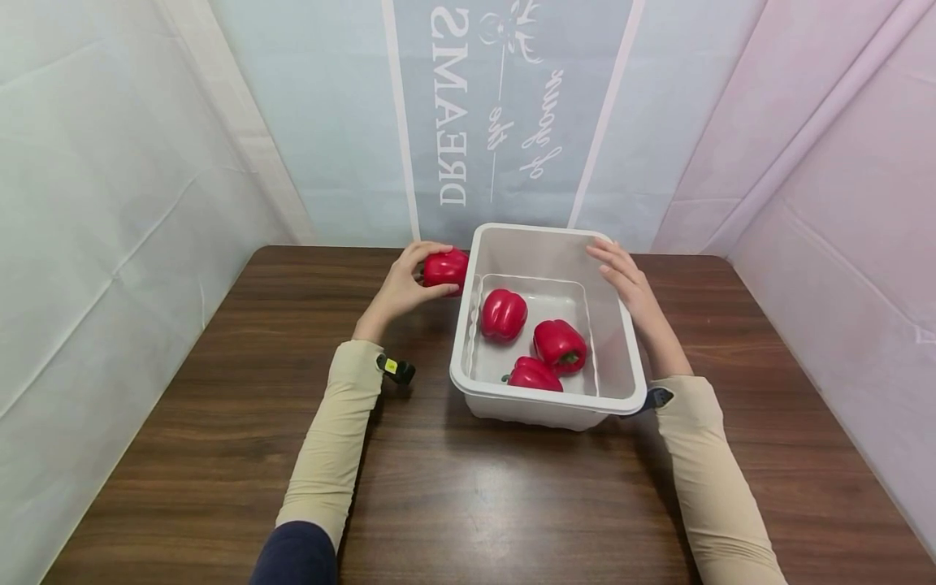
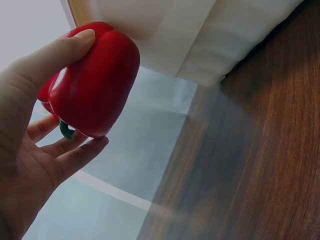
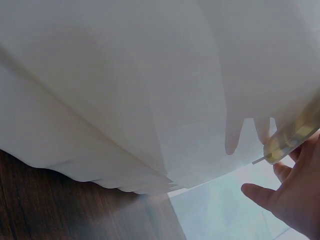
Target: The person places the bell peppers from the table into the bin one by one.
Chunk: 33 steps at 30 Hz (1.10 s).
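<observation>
My left hand holds a glossy red bell pepper just outside the left wall of a white plastic bin. In the left wrist view the thumb lies across the bell pepper, fingers are spread under it, and its green stem points down. Three more bell peppers lie inside the bin: one at the left, one at the right and one partly hidden by the front rim. My right hand rests at the bin's right rim, fingers straight over it; their shadows show through the wall.
Under the bin is a dark wood-grain table. A printed cloth hangs along its back edge, and pale sheets enclose the sides. A dark strap device sits on the left wrist.
</observation>
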Available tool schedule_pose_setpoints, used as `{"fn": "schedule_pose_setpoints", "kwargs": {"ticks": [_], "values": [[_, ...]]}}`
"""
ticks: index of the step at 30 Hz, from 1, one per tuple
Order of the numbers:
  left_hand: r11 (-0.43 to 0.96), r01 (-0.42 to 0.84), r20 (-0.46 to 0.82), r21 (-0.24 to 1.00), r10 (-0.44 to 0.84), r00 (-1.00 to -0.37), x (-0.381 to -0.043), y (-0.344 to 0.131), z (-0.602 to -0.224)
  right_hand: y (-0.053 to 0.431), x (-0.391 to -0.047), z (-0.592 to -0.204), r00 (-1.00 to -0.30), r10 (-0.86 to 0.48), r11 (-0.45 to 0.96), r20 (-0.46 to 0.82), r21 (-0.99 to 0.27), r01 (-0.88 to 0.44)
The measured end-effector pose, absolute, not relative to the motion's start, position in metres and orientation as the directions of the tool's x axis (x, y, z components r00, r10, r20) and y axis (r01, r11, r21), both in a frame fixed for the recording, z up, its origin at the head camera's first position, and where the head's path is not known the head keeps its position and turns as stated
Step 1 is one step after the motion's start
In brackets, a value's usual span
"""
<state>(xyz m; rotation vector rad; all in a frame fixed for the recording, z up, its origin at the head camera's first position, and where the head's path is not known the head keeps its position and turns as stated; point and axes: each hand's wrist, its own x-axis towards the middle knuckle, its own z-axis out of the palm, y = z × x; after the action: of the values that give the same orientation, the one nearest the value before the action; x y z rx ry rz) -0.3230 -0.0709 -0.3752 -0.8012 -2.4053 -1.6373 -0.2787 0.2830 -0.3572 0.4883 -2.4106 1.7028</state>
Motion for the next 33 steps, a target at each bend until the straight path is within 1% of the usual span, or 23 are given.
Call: {"fn": "schedule_pose_setpoints", "kwargs": {"ticks": [23,30,33], "values": [[0.298,0.49,0.386,0.819,0.345,-0.856,-0.321,-0.073,-0.371,0.284,-0.279,-0.359,-0.931,-0.184,0.305,0.315,-0.883,-0.358],[0.315,0.478,0.387,0.82,0.311,-0.868,-0.341,-0.078,-0.391,0.283,-0.28,-0.359,-0.936,-0.181,0.302,0.303,-0.888,-0.346],[0.318,0.484,0.395,0.815,0.305,-0.866,-0.343,-0.079,-0.393,0.283,-0.28,-0.358,-0.935,-0.183,0.304,0.304,-0.887,-0.348]]}}
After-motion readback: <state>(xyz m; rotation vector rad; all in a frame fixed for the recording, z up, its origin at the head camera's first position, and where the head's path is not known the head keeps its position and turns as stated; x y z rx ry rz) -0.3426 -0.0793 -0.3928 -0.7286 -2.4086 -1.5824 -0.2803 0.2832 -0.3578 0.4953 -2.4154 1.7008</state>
